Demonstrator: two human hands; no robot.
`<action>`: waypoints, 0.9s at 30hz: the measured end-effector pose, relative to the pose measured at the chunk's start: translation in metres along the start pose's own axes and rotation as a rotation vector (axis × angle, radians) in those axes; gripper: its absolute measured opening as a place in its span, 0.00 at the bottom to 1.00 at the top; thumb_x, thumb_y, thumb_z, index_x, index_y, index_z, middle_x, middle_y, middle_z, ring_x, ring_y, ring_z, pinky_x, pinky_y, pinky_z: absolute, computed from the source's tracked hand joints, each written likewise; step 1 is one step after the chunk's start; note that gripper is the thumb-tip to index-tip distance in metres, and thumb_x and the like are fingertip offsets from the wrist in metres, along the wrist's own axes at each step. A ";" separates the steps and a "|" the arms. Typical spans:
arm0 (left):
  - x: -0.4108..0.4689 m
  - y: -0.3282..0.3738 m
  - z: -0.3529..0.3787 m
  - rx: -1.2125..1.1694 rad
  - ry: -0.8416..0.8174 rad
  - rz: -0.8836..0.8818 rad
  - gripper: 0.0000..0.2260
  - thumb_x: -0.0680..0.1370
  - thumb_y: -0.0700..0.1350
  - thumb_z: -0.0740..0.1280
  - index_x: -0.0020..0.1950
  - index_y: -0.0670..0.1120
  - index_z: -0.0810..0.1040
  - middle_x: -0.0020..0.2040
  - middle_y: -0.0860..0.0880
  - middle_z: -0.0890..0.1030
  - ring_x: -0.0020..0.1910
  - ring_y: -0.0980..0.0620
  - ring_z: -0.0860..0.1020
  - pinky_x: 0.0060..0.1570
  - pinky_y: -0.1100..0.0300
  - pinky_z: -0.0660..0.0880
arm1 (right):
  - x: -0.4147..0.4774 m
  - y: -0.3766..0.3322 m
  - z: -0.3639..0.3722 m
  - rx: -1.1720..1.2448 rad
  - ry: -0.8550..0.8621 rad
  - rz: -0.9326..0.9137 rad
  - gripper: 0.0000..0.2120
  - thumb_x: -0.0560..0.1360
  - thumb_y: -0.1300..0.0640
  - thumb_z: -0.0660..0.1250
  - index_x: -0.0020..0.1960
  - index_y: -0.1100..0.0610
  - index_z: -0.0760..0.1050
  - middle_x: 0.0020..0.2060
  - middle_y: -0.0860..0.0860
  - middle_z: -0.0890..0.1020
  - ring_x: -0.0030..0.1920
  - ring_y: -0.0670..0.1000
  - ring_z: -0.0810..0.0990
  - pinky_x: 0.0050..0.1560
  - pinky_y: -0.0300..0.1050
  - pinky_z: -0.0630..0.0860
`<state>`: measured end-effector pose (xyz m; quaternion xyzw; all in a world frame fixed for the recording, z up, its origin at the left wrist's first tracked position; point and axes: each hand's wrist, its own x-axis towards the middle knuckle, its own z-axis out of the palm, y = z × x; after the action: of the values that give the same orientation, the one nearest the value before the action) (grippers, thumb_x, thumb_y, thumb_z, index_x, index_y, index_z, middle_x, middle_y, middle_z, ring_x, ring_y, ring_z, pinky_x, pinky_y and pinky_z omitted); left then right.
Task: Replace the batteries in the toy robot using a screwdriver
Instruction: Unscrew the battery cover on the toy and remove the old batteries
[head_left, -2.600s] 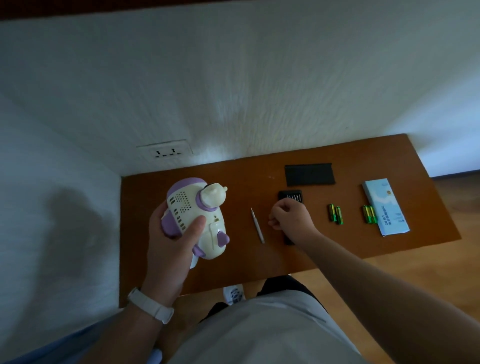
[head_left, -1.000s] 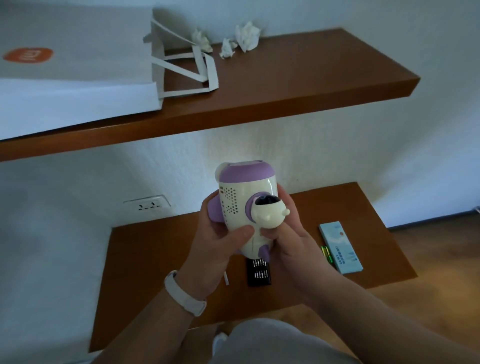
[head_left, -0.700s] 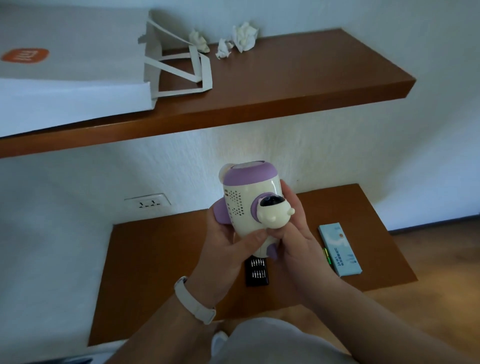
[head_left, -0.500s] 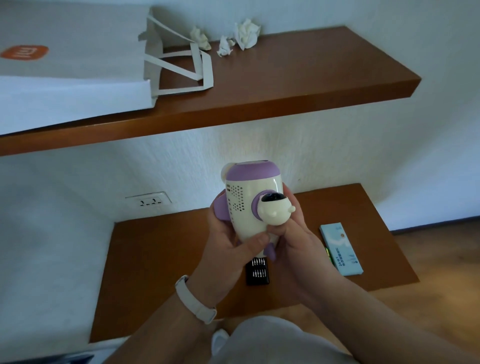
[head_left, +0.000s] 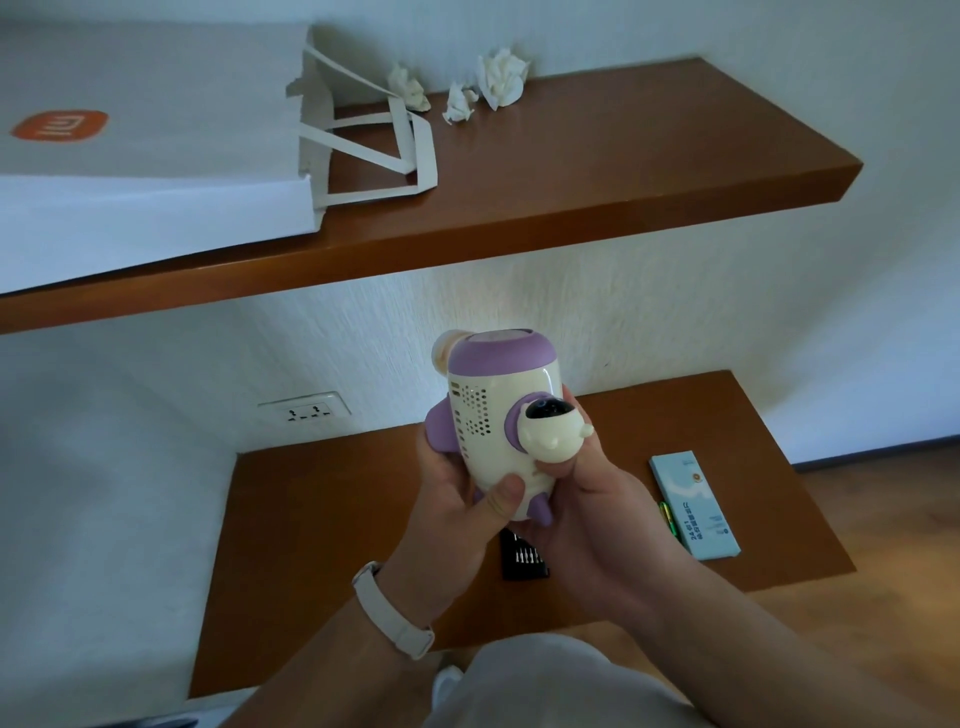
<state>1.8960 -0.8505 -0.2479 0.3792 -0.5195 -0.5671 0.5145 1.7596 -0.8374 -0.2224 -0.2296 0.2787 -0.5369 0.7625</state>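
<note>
Fingers (head_left: 506, 491) of the left hand (head_left: 452, 504) are curled round the toy robot (head_left: 498, 415); the right hand (head_left: 592, 499) grips its other side. The toy is held in the air above the bench (head_left: 322, 519), below the shelf (head_left: 597, 171) edge. A broad stretch of bench top shows left of the hands. The bit case (head_left: 522, 564), partly hidden, lies near the front edge. The blue box (head_left: 693, 504) lies near the right edge, with what may be batteries (head_left: 668, 519) just beside it.
</note>
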 end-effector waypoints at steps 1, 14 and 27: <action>0.000 -0.001 0.000 0.003 0.001 0.001 0.35 0.73 0.53 0.76 0.72 0.51 0.60 0.64 0.54 0.79 0.63 0.48 0.78 0.55 0.56 0.80 | 0.000 0.000 0.000 0.016 -0.007 0.009 0.36 0.64 0.50 0.76 0.71 0.44 0.70 0.66 0.55 0.78 0.66 0.60 0.76 0.64 0.61 0.74; -0.004 -0.009 -0.004 -0.055 -0.072 0.044 0.22 0.80 0.49 0.69 0.70 0.65 0.66 0.60 0.56 0.81 0.47 0.54 0.85 0.43 0.57 0.83 | 0.006 0.006 0.001 0.128 0.028 0.076 0.31 0.68 0.58 0.66 0.71 0.46 0.71 0.64 0.57 0.80 0.61 0.61 0.80 0.57 0.61 0.78; 0.004 -0.010 -0.004 -0.275 0.225 -0.133 0.39 0.68 0.48 0.76 0.75 0.42 0.64 0.67 0.37 0.76 0.64 0.36 0.78 0.54 0.42 0.80 | -0.004 0.011 -0.001 -0.964 0.116 -0.202 0.33 0.69 0.36 0.67 0.70 0.36 0.59 0.65 0.36 0.67 0.62 0.40 0.73 0.55 0.35 0.78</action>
<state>1.8972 -0.8557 -0.2575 0.3999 -0.3501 -0.6195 0.5777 1.7651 -0.8305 -0.2296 -0.5516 0.5137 -0.4299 0.4970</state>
